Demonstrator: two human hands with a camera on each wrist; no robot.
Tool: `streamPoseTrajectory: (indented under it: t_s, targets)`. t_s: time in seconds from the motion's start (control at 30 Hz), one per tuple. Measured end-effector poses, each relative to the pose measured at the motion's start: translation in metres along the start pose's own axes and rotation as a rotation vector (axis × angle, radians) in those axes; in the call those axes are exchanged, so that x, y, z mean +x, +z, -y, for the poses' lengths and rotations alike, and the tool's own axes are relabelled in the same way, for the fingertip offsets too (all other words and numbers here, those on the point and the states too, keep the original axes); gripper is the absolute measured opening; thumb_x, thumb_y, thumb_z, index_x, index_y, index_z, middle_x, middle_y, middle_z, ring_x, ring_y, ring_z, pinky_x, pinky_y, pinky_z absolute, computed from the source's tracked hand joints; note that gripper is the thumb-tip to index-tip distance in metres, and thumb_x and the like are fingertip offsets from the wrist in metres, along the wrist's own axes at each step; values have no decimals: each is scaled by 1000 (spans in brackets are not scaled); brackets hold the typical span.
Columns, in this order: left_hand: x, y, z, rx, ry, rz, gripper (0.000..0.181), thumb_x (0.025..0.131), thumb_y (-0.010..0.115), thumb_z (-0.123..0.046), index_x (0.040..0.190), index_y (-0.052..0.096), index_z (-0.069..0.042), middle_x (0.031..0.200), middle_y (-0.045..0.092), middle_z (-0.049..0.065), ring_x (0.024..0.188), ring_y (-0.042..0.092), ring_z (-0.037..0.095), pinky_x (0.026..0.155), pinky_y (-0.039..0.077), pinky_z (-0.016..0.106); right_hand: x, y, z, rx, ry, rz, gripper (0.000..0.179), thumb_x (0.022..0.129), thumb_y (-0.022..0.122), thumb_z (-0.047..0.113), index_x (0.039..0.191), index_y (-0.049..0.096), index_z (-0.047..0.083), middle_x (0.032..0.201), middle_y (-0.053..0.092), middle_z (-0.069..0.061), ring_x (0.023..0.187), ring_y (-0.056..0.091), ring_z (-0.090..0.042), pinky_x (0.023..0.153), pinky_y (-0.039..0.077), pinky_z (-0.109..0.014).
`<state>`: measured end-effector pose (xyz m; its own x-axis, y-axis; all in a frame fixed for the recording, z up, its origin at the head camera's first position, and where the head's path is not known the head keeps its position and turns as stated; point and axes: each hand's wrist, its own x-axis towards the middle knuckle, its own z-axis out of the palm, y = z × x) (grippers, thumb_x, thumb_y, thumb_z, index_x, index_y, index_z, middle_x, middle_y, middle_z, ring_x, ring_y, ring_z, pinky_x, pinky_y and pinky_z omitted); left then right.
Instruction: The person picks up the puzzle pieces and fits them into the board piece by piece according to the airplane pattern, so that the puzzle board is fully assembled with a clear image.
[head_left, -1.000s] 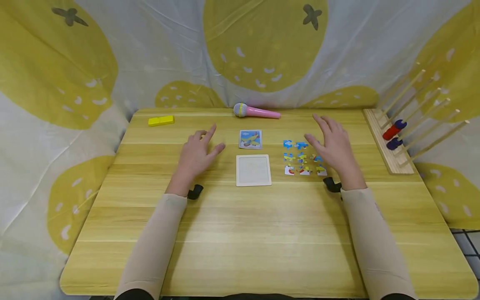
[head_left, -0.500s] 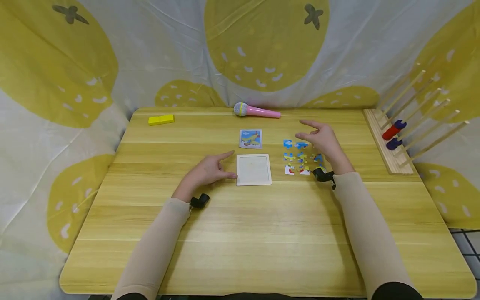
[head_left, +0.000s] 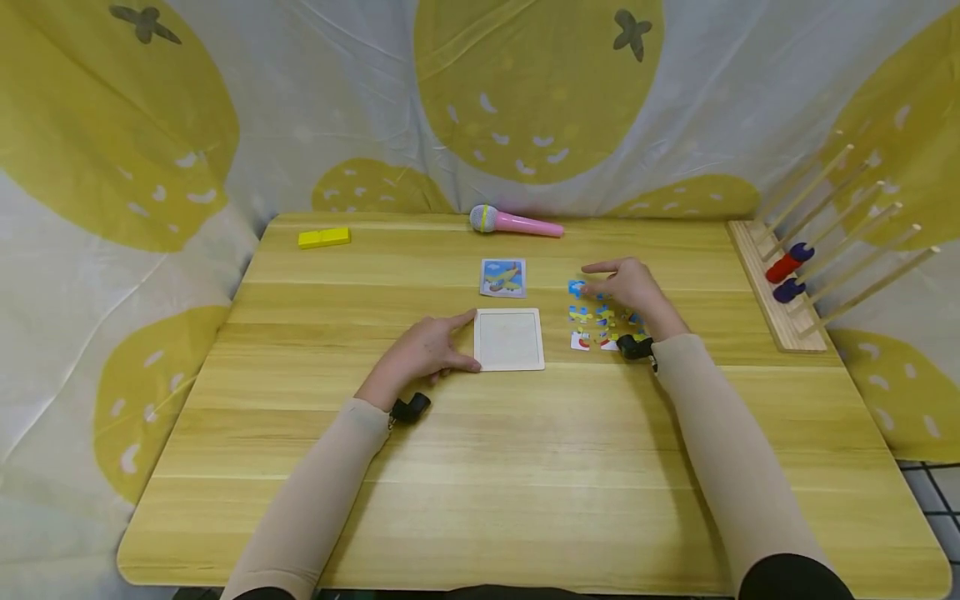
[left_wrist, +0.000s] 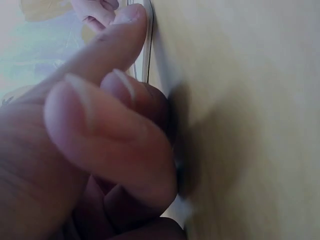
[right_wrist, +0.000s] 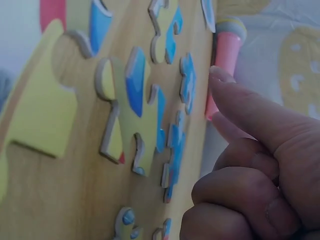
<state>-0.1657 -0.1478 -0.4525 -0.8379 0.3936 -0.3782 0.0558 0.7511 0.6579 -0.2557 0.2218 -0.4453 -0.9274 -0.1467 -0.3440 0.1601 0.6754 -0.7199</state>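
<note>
In the head view a pale square puzzle tray (head_left: pixel 510 340) lies mid-table. Along its left side is my left hand (head_left: pixel 422 350), index fingertip at the upper corner and thumb at the lower one. The left wrist view has the thumb (left_wrist: pixel 117 42) against the tray's edge, other fingers curled below. My right hand (head_left: pixel 632 287) hovers above several jigsaw pieces laid in rows, partly covering them. Its thumb and index finger are apart, close to a blue corner piece (head_left: pixel 576 287). Nothing shows between those fingertips. A yellow-and-blue jigsaw piece (right_wrist: pixel 135 110) lies flat in the right wrist view.
Behind the tray lies an airplane picture card (head_left: pixel 503 277). A pink toy microphone (head_left: pixel 517 222) rests at the back edge, a yellow block (head_left: pixel 324 238) at back left. On the right stands a wooden peg rack (head_left: pixel 776 283) with red and blue rings.
My left hand has come right and toward me until its fingertips reach the tray's left side. The right hand has moved left and lower, over the upper-left pieces.
</note>
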Motion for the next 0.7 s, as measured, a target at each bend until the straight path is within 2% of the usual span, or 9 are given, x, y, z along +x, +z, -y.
streamPoseTrajectory:
  t_s: [0.13,0.3,0.4,0.57,0.7]
  targets:
    - [0,0,-1,13,-6,7,105,85,90,-42,169,30,-29,51,58,2,39,51,15,43,51,31,0,4,-1,-4,27,19,51,96,80,36,144,69,21,145,58,-17,111,52,-28,95,47,-41]
    - [-1,0,-3,18,-18,10,105,84,90,-43,169,30,-30,52,58,1,39,51,15,44,51,31,2,6,-5,-28,18,0,49,97,80,35,141,71,17,151,58,-19,109,54,-27,97,48,-42]
    - [-1,-1,-3,16,-26,9,105,85,90,-42,169,30,-31,51,57,1,39,51,15,43,50,30,4,7,-6,-46,7,-14,48,97,80,36,140,72,17,149,59,-19,105,54,-26,93,48,-39]
    - [-1,-1,-3,20,-36,11,104,85,90,-42,169,30,-31,50,56,0,39,51,15,43,50,30,6,8,-8,-75,-5,-32,46,97,80,37,138,73,18,133,64,-18,96,52,-25,79,46,-35]
    - [-1,-1,-3,27,-30,9,104,85,90,-43,169,30,-31,51,55,0,39,51,15,43,50,30,7,8,-9,-93,-13,-50,43,97,80,38,136,75,19,124,66,-17,93,52,-25,76,46,-35]
